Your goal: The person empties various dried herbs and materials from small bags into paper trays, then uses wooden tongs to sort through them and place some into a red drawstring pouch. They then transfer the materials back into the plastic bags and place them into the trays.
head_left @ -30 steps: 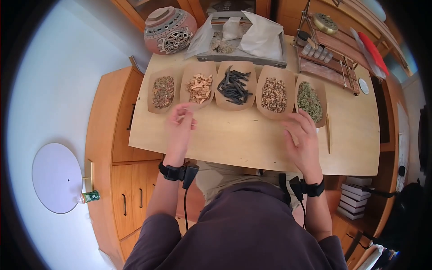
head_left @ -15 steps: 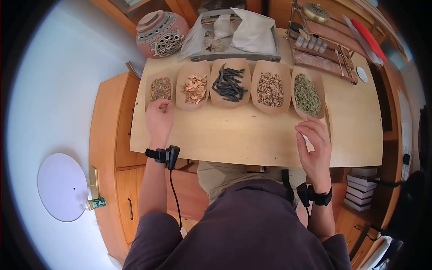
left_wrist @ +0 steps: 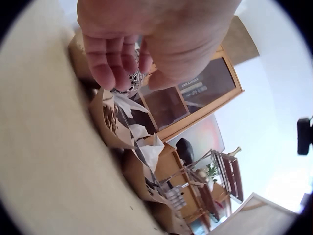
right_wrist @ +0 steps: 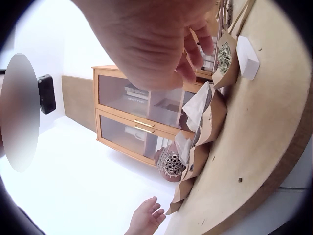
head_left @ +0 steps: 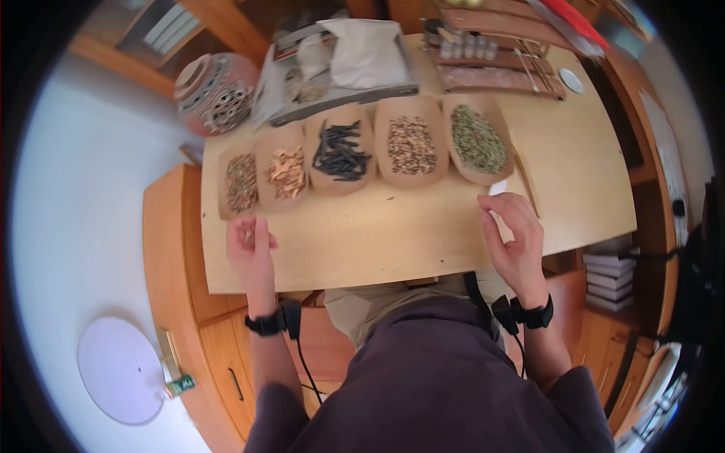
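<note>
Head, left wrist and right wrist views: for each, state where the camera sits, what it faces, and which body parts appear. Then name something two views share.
Head: on the head, facing down at the table; shows both forearms, left hand, right hand.
Left wrist: under the left hand, facing along the trays.
Right wrist: under the right hand, facing across the table.
Shared: the patterned pot.

rack (head_left: 498, 45) cut off at top edge, small white block (head_left: 498, 187) half hidden behind right hand (head_left: 513, 238)
</note>
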`<state>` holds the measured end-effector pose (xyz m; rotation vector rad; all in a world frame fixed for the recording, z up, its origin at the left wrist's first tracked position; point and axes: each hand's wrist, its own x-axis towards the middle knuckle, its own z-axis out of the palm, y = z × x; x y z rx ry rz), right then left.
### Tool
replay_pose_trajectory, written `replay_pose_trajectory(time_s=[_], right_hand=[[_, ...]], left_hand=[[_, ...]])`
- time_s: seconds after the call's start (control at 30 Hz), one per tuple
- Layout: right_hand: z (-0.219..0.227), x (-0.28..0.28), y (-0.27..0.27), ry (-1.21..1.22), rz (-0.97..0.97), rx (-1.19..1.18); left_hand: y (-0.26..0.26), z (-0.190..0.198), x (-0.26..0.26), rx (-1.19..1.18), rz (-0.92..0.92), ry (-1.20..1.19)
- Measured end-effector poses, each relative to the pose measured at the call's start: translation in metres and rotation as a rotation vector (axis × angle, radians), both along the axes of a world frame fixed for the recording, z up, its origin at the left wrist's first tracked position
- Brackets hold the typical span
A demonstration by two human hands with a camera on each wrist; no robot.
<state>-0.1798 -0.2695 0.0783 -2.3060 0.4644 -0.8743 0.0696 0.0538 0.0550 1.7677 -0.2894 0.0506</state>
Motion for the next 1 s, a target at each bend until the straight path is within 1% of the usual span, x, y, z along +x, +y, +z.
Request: replay_pose_trajectory(time_s=[0.07,0.17,0.23,0.33,0.37,0.47,0.57,0.67,0.8,0.93,1.0], right_hand=[[-0.007,-0.006,-0.007,-0.006,-0.083,0.069],[-0.015,-0.015,-0.012,-0.039,-0.21,0.316],[-0.027,-0.019,-0.019,-0.054,-0.235,0.365],[-0.039,-0.026,-0.026,-0.032,-0.271,0.412],[-0.044,-0.027,-0.026,-0.018,-0.285,0.424],[-0.063,-0.028,-0.026,-0.048,-0.304,0.407],[-0.066,-0.031,-0.025,-0.031,-0.306,0.457],[-0.061,-0.026,-0.021,-0.079,-0.27,0.416],[-0.054,-0.024,-0.021,-0.025,-0.264,0.31],[-0.048,-0.015,-0.025,0.069,-0.237,0.026],[-0.044,-0.016,-0.024,0.162,-0.223,0.004]], left_hand=[[-0.001,-0.006,-0.021,0.002,-0.072,0.027],[0.001,-0.02,-0.04,0.029,-0.125,0.034],[-0.002,-0.032,-0.047,0.002,-0.13,0.052],[-0.013,-0.044,-0.057,0.035,-0.1,0.091],[-0.014,-0.052,-0.059,0.085,-0.064,0.091],[-0.021,-0.058,-0.061,0.224,-0.095,-0.057],[-0.026,-0.056,-0.064,0.261,-0.035,-0.104],[-0.028,-0.055,-0.063,0.284,-0.031,-0.12],[-0.029,-0.056,-0.061,0.298,-0.053,-0.152],[-0.029,-0.057,-0.061,0.28,-0.057,-0.125],[-0.029,-0.054,-0.062,0.284,-0.059,-0.117]])
